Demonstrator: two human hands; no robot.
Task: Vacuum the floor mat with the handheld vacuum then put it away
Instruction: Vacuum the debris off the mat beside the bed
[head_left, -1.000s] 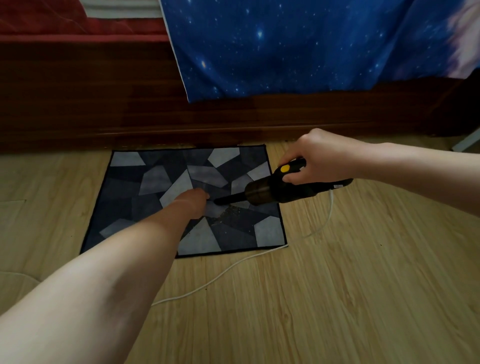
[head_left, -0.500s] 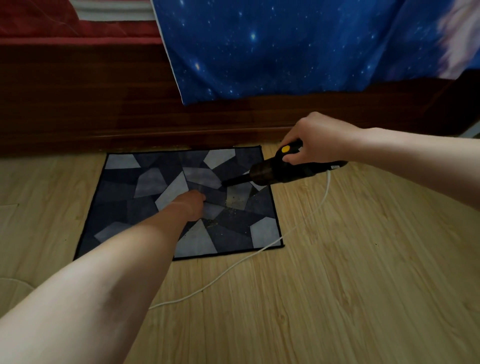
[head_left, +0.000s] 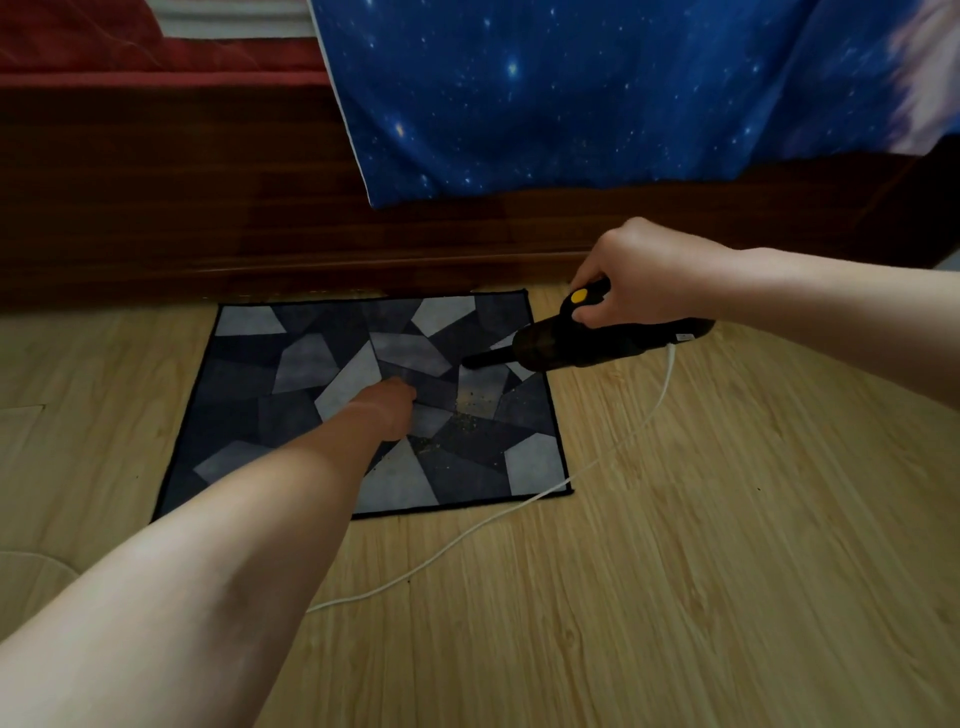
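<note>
A square floor mat (head_left: 291, 374) with a dark blue and grey patchwork pattern lies on the wood floor against the bed base. Crumbs (head_left: 467, 415) are scattered on its right half. My right hand (head_left: 639, 280) grips the handle of a black handheld vacuum (head_left: 597, 345) with a yellow button. Its thin nozzle points left over the mat's upper right part, just beyond the crumbs. My left hand (head_left: 389, 410) rests on the middle of the mat, left of the crumbs; its fingers are foreshortened and mostly hidden.
A white cord (head_left: 519, 504) runs from the vacuum's rear across the mat's right corner and over the light wood floor (head_left: 675, 597). A dark wooden bed base (head_left: 208, 218) stands behind the mat, with a blue starry sheet (head_left: 571, 93) hanging over it.
The vacuum has moved away from me and slightly right, so its nozzle left the crumbs near my left hand. My left hand stayed on the mat.
</note>
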